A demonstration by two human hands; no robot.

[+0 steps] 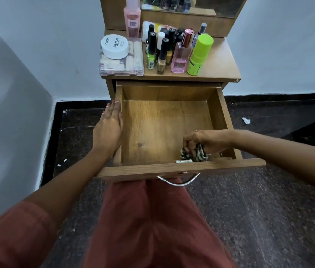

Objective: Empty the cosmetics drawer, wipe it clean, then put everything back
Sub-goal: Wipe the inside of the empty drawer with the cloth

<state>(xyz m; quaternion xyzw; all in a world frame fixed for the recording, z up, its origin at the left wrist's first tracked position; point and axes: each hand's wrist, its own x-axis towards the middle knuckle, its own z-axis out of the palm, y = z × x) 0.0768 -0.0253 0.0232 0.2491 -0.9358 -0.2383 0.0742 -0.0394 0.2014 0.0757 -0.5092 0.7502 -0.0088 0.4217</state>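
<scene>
The wooden drawer (164, 93) stands pulled out, with nothing inside but a cloth. My left hand (109, 126) rests flat with straight fingers on the drawer's left wall. My right hand (203, 141) grips a crumpled green-and-white patterned cloth (186, 154) against the drawer floor at the front right corner. On the dresser top (224, 62) stand the cosmetics: several nail polish bottles (160, 49), a pink perfume bottle (181, 55), a lime green bottle (199, 55), a tall pink bottle (132, 16), and a white nail polish remover jar (115, 46) on a clear plastic box (121, 64).
A mirror (191, 4) stands at the back of the dresser. The drawer's metal handle (178, 181) hangs at its front over my lap. Dark stone floor surrounds the dresser, with a scrap of white paper (246, 120) to the right. Pale walls stand left and behind.
</scene>
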